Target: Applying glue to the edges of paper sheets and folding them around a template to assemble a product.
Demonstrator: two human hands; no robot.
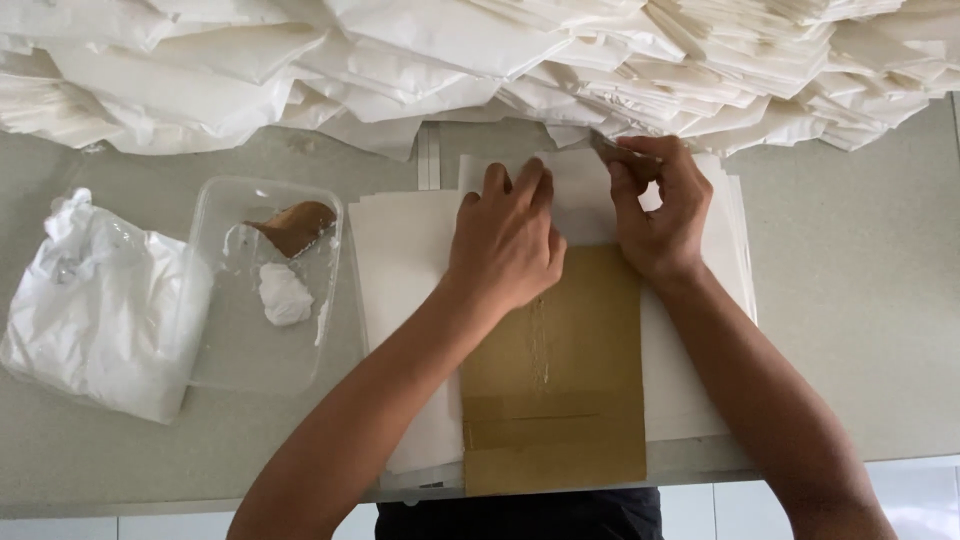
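A brown cardboard sheet (565, 380) lies on a stack of white paper sheets (400, 260) at the table's front edge. My left hand (508, 240) presses flat on the white paper folded over the cardboard's top end, fingers spread slightly. My right hand (662, 205) is just to its right, thumb and fingers pinching the upper right corner of that folded white paper (585, 200).
A large heap of folded white paper bags (480, 60) fills the back of the grey table (860, 300). At the left stand a clear plastic tub (265, 290) with white paste and a brown scraper, and a white plastic bag (100, 310).
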